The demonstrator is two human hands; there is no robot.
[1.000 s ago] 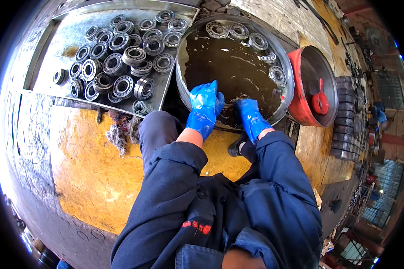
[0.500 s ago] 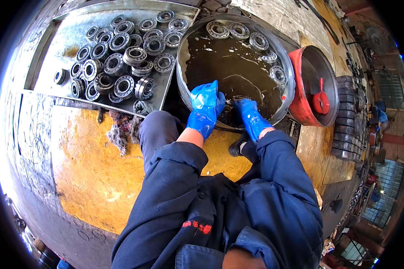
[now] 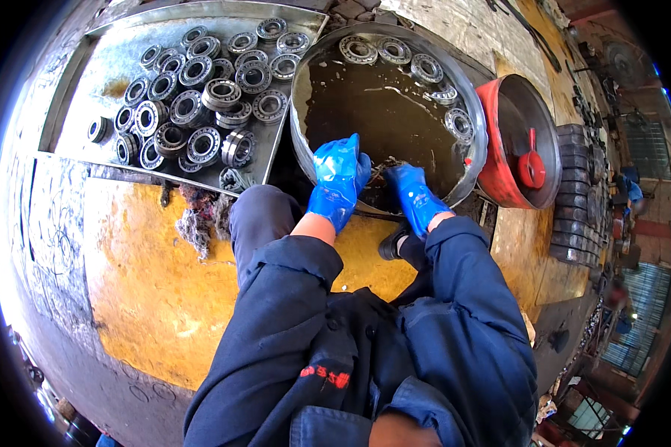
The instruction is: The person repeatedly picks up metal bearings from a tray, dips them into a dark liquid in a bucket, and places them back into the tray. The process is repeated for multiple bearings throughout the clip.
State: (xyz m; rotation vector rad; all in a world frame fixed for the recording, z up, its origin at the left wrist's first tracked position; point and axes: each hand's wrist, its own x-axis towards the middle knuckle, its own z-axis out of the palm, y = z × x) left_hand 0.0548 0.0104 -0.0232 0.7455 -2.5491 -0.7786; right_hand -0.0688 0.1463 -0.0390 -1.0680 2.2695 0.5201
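My left hand (image 3: 339, 173), in a blue rubber glove, is curled closed over the near side of a round metal tub (image 3: 303, 128) of murky brown liquid (image 3: 373, 104). Close to its right, my right hand (image 3: 414, 192) wears the same kind of glove and has its fingers closed and pointed down at the liquid. Something small and pale brown shows between the two hands, but its kind cannot be made out. Several bearings (image 3: 394, 51) sit along the tub's far and right inner edge, partly in the liquid.
Left of the tub, a metal tray (image 3: 123, 56) holds many loose bearings (image 3: 197, 71). A red drum (image 3: 492, 141) with a red ladle (image 3: 531, 167) stands on the right, beside stacked dark blocks (image 3: 572, 197). Grey rags (image 3: 194, 229) lie by my left knee.
The right hand has shifted very slightly left, and more of the pale brown thing shows between the hands. The whole view has moved a little.
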